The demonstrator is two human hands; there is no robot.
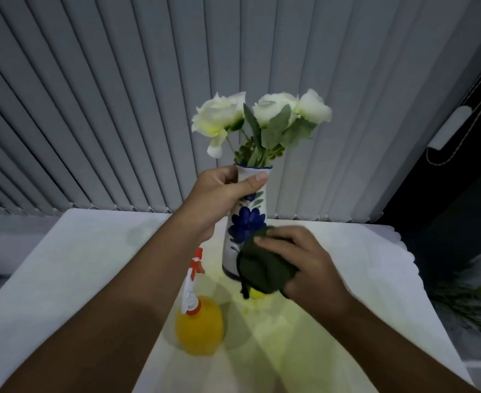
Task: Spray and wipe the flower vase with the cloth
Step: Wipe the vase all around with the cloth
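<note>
Now, while our left hand [222, 194] holds the vase [247, 222] firmly by its neck, we should press the cloth [262, 268] gripped in our right hand [304, 259] gently around its lower body.

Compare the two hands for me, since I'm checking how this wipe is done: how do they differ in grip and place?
The left hand wraps bare around the neck of the white ceramic vase with blue flowers, just under the rim. The right hand sits lower, pressing a bunched dark green cloth against the vase's lower body. Both are closed and touch the same vase; neither holds the yellow spray bottle.
</note>
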